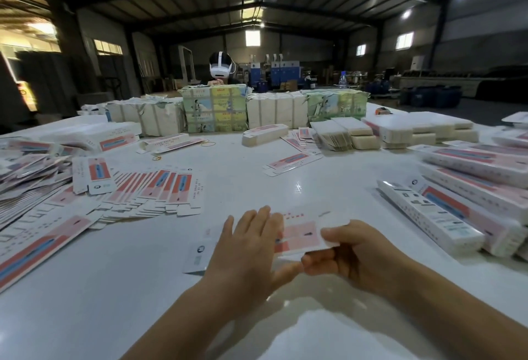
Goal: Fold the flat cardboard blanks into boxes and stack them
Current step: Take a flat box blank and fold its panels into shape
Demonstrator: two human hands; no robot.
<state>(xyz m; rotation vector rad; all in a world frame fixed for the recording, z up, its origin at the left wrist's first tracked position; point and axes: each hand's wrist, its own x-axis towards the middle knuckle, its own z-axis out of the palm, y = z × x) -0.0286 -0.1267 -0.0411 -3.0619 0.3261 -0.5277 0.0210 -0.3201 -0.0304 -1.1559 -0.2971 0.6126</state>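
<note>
Blank in hand: a flat white cardboard blank with a pink-red printed panel, held just above the near middle of the glossy white bench.
Left hand: fingers straight and spread, laid flat over the left part of the blank.
Right hand: fingers curled, pinching the right end of the blank (a white end flap sticks up beyond the fingertips).
Loose blanks: a fanned spread of flat white and red blanks lies on the bench to the near left, well apart from the hands.
Folded boxes: long white folded boxes with red and blue print lie stacked at the right.
Far side: wrapped bundles of pale card stock stand in a row across the far edge of the bench; behind them is a person wearing a white headset.
Small bits: yellow rubber bands lie on the bench, far left of centre.
</note>
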